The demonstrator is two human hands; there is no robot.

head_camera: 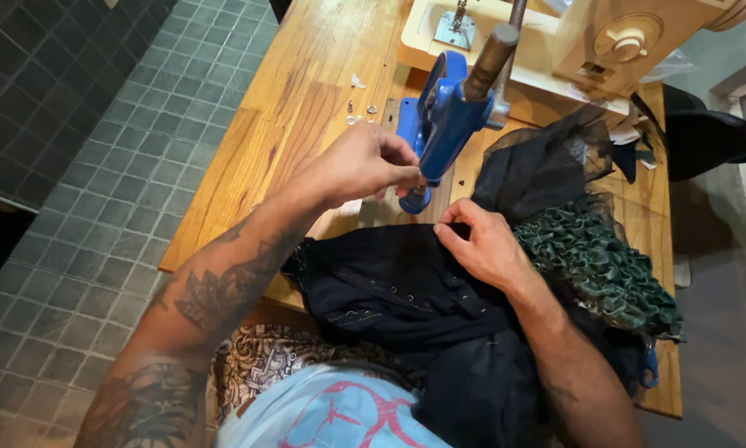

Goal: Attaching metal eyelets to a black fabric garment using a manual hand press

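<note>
A grey-green tiled floor [82,166] is seen to the left of a wooden bench [306,91], on which one blue hand press [443,116] stands upright with its grey lever [490,60] raised; one cream sewing machine [555,37] is set behind it at the far edge. A dark garment [389,286] is spread from the lap onto the bench, its edge drawn up to the foot of the press, apparently so that the cloth can be brought under the die. The left hand [364,162] is closed in a pinch at the lower part of the press, touching it; what is pinched there cannot be made out. The right hand [485,245] is pressed on the garment, fingers curled and gripping a fold, seemingly to keep the cloth taut and flat. A row of small metal fastenings is visible along the dark cloth, too small to be counted surely. One piece of black netting [547,158] and one green ruffled piece [597,265] are heaped to the right, clear of the press. A few small metal rings [360,112], perhaps four, lie loose near the press base, within reach.
</note>
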